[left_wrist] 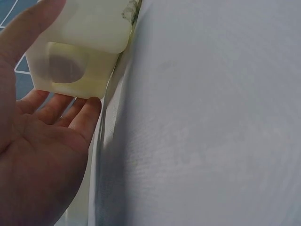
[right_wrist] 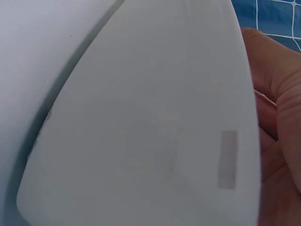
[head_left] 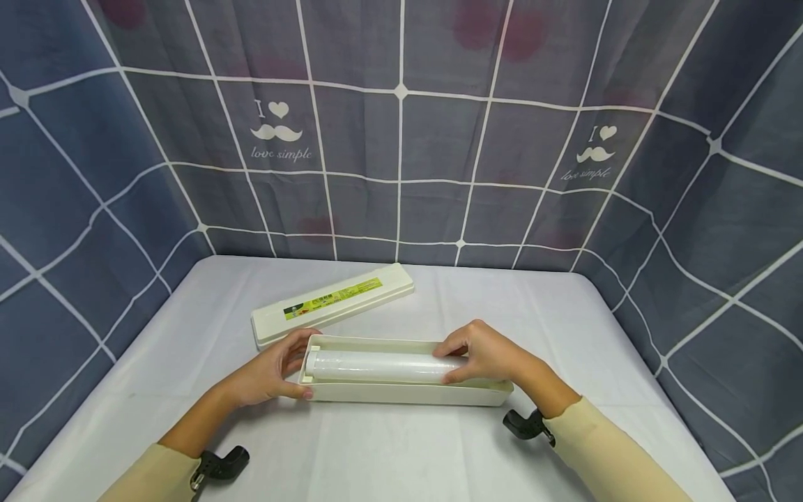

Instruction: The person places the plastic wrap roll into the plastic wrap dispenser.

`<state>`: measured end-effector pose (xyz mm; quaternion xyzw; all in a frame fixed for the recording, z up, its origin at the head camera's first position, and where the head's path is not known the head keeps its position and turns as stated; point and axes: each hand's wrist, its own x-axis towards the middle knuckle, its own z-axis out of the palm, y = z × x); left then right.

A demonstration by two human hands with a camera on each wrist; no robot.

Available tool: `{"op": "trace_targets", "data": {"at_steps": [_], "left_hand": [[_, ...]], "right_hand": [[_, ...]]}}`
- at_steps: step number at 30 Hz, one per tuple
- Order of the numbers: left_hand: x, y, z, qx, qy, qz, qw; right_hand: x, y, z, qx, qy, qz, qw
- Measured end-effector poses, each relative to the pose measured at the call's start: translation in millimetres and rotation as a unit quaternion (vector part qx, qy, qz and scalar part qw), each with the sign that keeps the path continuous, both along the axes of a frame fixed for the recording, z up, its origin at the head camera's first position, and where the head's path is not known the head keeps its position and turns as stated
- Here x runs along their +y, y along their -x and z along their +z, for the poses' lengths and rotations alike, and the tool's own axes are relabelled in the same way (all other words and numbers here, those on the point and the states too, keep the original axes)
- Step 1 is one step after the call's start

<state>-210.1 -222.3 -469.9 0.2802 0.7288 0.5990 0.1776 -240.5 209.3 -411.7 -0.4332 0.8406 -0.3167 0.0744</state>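
A long cream-coloured open box (head_left: 401, 394) lies crosswise in front of me, with a white roll of cling film (head_left: 376, 366) inside it. My left hand (head_left: 270, 369) holds the box's left end, thumb at the front corner and fingers round the back. In the left wrist view, the fingertips of the left hand (left_wrist: 51, 146) touch the end of the box (left_wrist: 40, 77). Over the right part of the box, my right hand (head_left: 489, 352) pinches the roll near its right end between thumb and fingers. The box wall (right_wrist: 141, 117) hides those fingertips in the right wrist view.
Behind the box, at a slant, lies a long cream lid (head_left: 332, 300) with a yellow-green label. A white cloth (head_left: 401, 453) covers the table. Grey-blue checked curtains (head_left: 351, 132) enclose its back and both sides.
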Motion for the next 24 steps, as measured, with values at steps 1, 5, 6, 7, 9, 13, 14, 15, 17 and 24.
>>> {"op": "trace_targets", "data": {"at_steps": [1, 5, 6, 7, 9, 13, 14, 15, 17, 24], "left_hand": [[0, 0.3, -0.3, 0.001, 0.0, -0.001, 1.0], [1, 0.2, 0.7, 0.0, 0.0, -0.001, 1.0], [1, -0.1, 1.4, -0.004, 0.001, 0.002, 1.0], [1, -0.2, 1.9, -0.003, 0.0, 0.002, 1.0], [1, -0.6, 2.8, -0.003, -0.001, 0.003, 1.0], [1, -1.2, 3.5, 0.001, -0.001, 0.003, 1.0], [1, -1.3, 3.5, 0.002, 0.001, 0.003, 1.0], [1, -1.3, 3.4, 0.001, 0.003, 0.005, 1.0], [1, -1.3, 3.0, 0.001, 0.006, 0.006, 1.0], [1, -1.2, 2.5, 0.002, 0.008, 0.008, 0.9999]], "right_hand": [[0, 0.2, -0.8, 0.002, 0.0, 0.0, 1.0], [1, -0.1, -2.4, 0.007, -0.001, -0.006, 1.0], [2, -0.3, -3.3, 0.007, -0.003, -0.009, 1.0], [2, -0.7, -3.8, 0.006, -0.004, -0.012, 1.0], [2, -1.9, -4.4, 0.006, -0.008, -0.022, 1.0], [3, -5.5, -5.6, 0.003, -0.01, -0.041, 0.999], [3, -6.3, -6.2, 0.004, -0.01, -0.046, 0.999], [3, -7.4, -6.3, 0.003, -0.01, -0.05, 0.999], [4, -9.0, -7.3, 0.003, -0.01, -0.057, 0.998], [8, -13.9, -9.1, 0.006, 0.019, -0.073, 0.997]]}}
